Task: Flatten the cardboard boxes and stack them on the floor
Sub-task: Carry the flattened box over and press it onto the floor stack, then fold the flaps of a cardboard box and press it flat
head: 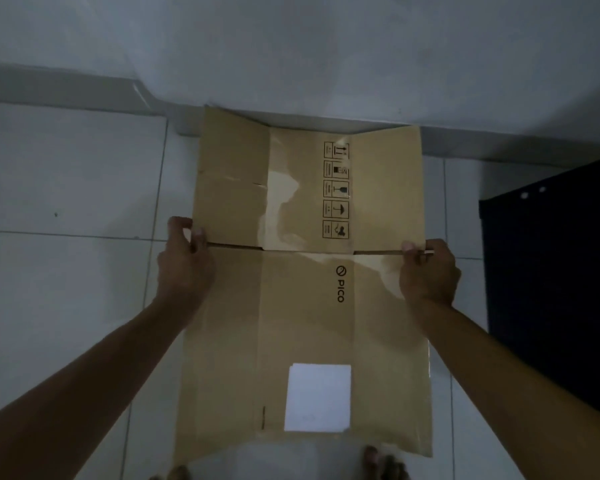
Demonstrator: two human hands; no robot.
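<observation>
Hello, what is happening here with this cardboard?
A person is holding a flattened cardboard box over the tiled floor, close to the wall. The left hand and right hand each grip one side edge at the middle fold. A dark object stands to the right.

Tan cardboard box (302, 306) with black handling symbols (335, 190), white label (317, 397); pale grey tiled floor (66, 174).
</observation>
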